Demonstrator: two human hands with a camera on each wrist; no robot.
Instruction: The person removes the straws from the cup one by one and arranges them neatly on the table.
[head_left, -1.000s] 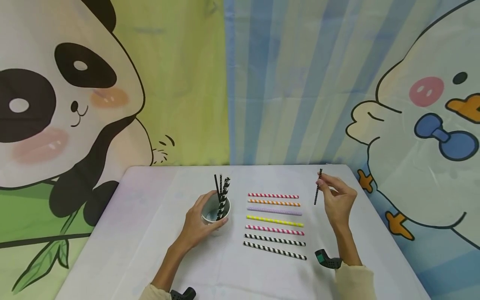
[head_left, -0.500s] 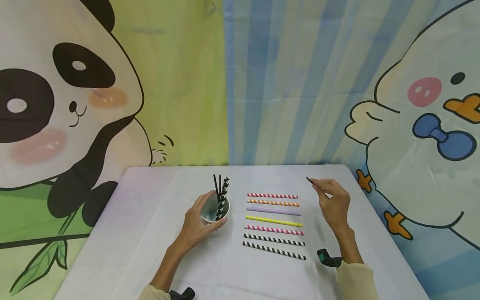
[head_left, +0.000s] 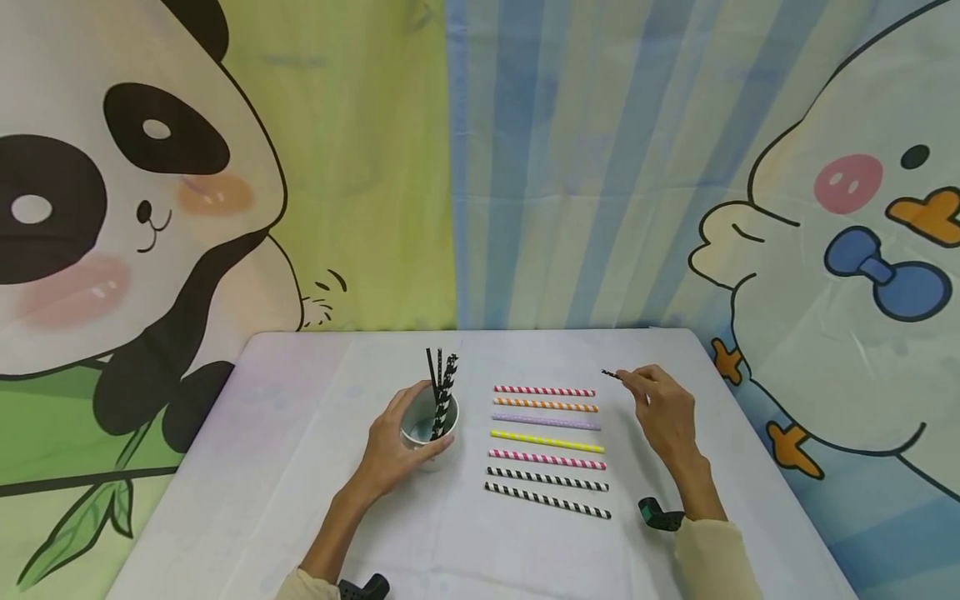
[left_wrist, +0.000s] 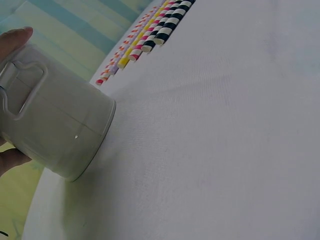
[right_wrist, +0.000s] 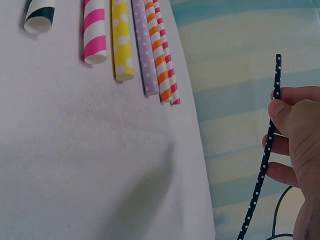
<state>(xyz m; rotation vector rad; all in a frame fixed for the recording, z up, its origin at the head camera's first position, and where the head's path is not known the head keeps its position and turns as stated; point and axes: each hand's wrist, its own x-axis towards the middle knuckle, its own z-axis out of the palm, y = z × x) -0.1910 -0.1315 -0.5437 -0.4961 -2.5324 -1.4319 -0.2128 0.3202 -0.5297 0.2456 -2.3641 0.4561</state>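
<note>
My left hand [head_left: 390,458] grips a pale cup [left_wrist: 60,115] around its side; several black patterned straws [head_left: 444,400] stand leaning in it. The left wrist view shows the cup tilted in frame, with a loop-shaped handle. Held up over the right part of the table, my right hand [head_left: 666,412] pinches a thin black straw with white dots [right_wrist: 262,170] between thumb and fingers. Between the hands lies a row of striped and dotted straws: red [head_left: 543,391], orange [head_left: 546,406], purple [head_left: 546,422], yellow [head_left: 547,442], pink [head_left: 546,459] and two black-and-white ones [head_left: 547,479].
A white cloth covers the table [head_left: 300,400]. Behind it hangs a printed curtain [head_left: 525,167] with a panda at left and a white bird at right. A dark wrist device [head_left: 660,515] sits by the right forearm, another [head_left: 365,587] by the left.
My right hand has lowered and moved left, and the dotted straw has turned from near upright to nearly lying, pointing left. The left hand and cup have stayed put.
</note>
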